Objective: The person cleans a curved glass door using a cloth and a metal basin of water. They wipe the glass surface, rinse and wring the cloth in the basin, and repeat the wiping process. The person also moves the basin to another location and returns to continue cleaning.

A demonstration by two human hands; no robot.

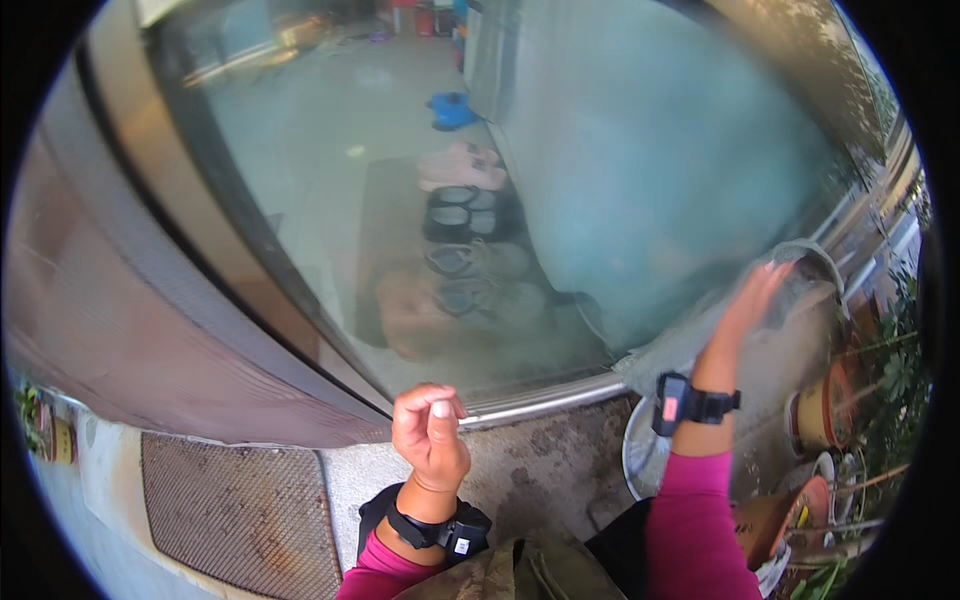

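My left hand [433, 433] is held up in front of me near the metal bottom rail [547, 401] of a glass door, fingers curled, with nothing seen in it. Out to the right, my right hand [754, 296] presses on a wet grey-green cloth [675, 341] at the lower part of the glass pane [675, 172]; motion blurs it. Whether its fingers grip the cloth cannot be told. Both wrists carry black strapped devices. Partly hidden by my right forearm, a round metal basin [641, 450] stands on the ground.
Behind the glass, several pairs of shoes [461, 214] line a mat near a blue item [452, 110]. Potted plants [825, 405] crowd the right side. A rusty metal mesh mat [240, 510] lies at lower left, below a brownish covering [172, 322].
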